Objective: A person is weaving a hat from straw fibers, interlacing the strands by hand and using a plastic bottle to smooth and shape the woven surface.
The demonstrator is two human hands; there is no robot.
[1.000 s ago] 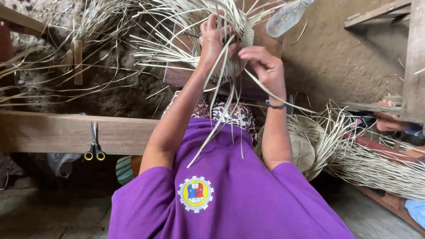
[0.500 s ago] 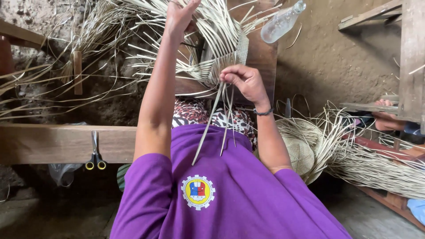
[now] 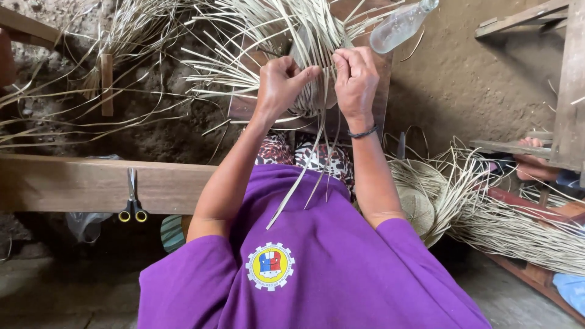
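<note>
1. Fingers of the left hand (image 3: 281,82) curl closed, pinching pale straw strips (image 3: 304,36) of the half-woven piece.
2. Fingers of the right hand (image 3: 356,79) are bent shut on the same strips, just beside the left.
3. The woven piece sits above the person's lap, with loose strips fanning upward and a few hanging down over the purple shirt (image 3: 317,268).
4. Scissors (image 3: 132,198) hang on a wooden beam (image 3: 73,183) at left.
5. A clear bottle (image 3: 399,25) lies upper right; a straw hat (image 3: 420,195) rests at right.
</note>
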